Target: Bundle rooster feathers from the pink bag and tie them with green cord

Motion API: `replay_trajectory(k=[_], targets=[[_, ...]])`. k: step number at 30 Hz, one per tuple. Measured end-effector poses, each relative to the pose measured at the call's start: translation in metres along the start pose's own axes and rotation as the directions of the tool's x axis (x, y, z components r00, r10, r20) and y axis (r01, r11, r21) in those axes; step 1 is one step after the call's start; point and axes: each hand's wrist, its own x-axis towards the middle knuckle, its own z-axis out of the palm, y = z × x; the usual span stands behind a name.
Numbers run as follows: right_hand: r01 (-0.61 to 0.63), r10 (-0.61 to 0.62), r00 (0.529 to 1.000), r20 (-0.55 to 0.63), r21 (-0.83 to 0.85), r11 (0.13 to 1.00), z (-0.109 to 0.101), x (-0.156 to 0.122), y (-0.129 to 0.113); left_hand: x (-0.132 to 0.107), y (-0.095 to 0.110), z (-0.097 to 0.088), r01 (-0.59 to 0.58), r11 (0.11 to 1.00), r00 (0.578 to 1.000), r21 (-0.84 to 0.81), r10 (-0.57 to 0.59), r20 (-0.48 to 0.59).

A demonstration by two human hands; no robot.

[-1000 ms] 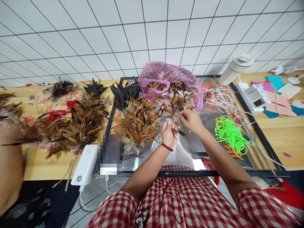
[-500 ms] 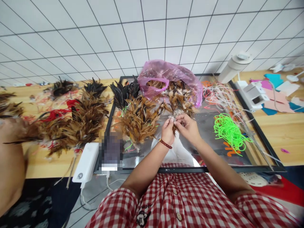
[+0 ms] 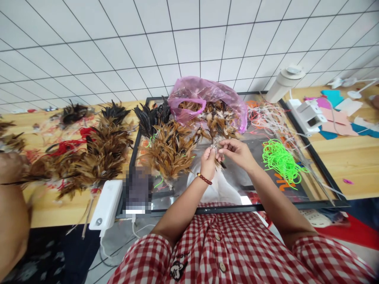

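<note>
My left hand (image 3: 208, 161), with a beaded bracelet at its wrist, pinches a small feather bunch (image 3: 220, 163) by its pale quill end. Dark feather tips poke out below the fingers. Close on the right is my right hand (image 3: 237, 153), its thumb and forefinger pressed together at that pale end; what lies between them is too small to make out. Just beyond both hands, loose brown feathers (image 3: 220, 127) spill from a pink plastic bag (image 3: 207, 88). A heap of brown feather bunches (image 3: 171, 150) lies to the left, with black feathers (image 3: 152, 116) behind it.
Green cords (image 3: 280, 159) and clear strips (image 3: 271, 120) lie right on the black-framed glass board (image 3: 251, 207). A white cylinder (image 3: 284, 83) and charger (image 3: 308, 116) stand behind. At left are a phone (image 3: 137, 189), power bank (image 3: 106, 205), more feathers (image 3: 108, 146) and another person's arm (image 3: 13, 205).
The view has shifted slightly, moving the board and its contents a little left. My hands stay together at the feather bunch, the right fingers slightly repositioned.
</note>
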Motion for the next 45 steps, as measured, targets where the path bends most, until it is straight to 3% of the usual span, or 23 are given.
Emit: replay_trajectory(k=[8, 14, 20, 25, 29, 31, 33, 35, 37, 39, 41, 43, 45], targets=[[-0.041, 0.027, 0.996, 0.087, 0.159, 0.987, -0.005, 0.001, 0.008, -0.004, -0.003, -0.004, 0.017, 0.984, 0.991, 0.178, -0.040, 0.131], [-0.037, 0.031, 0.997, 0.065, 0.087, 0.996, -0.012, 0.003, 0.009, -0.005, -0.002, -0.007, 0.040, 0.967, 0.980, 0.253, -0.088, 0.181], [-0.124, 0.053, 0.952, 0.301, 0.219, 0.968, -0.016, 0.002, 0.004, -0.007, 0.000, -0.005, 0.134, 0.977, 0.964, 0.169, -0.168, 0.207], [-0.044, -0.014, 0.978, 0.207, 0.271, 0.962, -0.023, -0.004, -0.002, -0.014, 0.001, -0.001, 0.213, 0.950, 0.909, 0.231, -0.279, 0.309], [0.005, -0.029, 0.986, 0.165, 0.143, 0.990, -0.028, -0.010, -0.005, -0.018, 0.002, 0.003, 0.238, 0.932, 0.868, 0.274, -0.331, 0.371], [0.023, -0.031, 0.997, 0.071, 0.102, 0.995, -0.031, -0.008, -0.004, -0.017, 0.002, 0.004, 0.219, 0.929, 0.863, 0.300, -0.328, 0.385], [0.031, -0.014, 0.991, -0.133, 0.125, 0.992, -0.039, -0.002, 0.000, -0.016, 0.002, 0.004, 0.195, 0.931, 0.883, 0.310, -0.304, 0.357], [0.049, 0.018, 0.935, -0.353, 0.178, 0.983, -0.053, 0.006, 0.004, -0.013, 0.001, 0.002, 0.171, 0.939, 0.916, 0.298, -0.263, 0.304], [0.064, 0.038, 0.889, -0.456, 0.208, 0.976, -0.070, 0.013, 0.003, -0.009, 0.001, -0.001, 0.132, 0.950, 0.947, 0.282, -0.205, 0.249], [0.062, 0.031, 0.892, -0.452, 0.191, 0.980, -0.083, 0.015, -0.003, -0.005, 0.003, -0.005, 0.030, 0.956, 0.979, 0.292, -0.087, 0.186], [0.040, 0.018, 0.926, -0.377, 0.146, 0.989, -0.085, 0.012, -0.012, -0.002, 0.009, -0.006, -0.145, 0.924, 0.986, 0.354, 0.107, 0.124], [0.016, 0.011, 0.965, -0.263, 0.103, 0.995, -0.076, 0.007, -0.019, -0.003, 0.018, -0.002, -0.314, 0.836, 0.949, 0.450, 0.282, 0.138], [0.015, -0.003, 0.989, -0.149, 0.079, 0.997, -0.060, 0.003, -0.022, -0.006, 0.027, 0.005, -0.397, 0.754, 0.917, 0.523, 0.309, 0.251]])
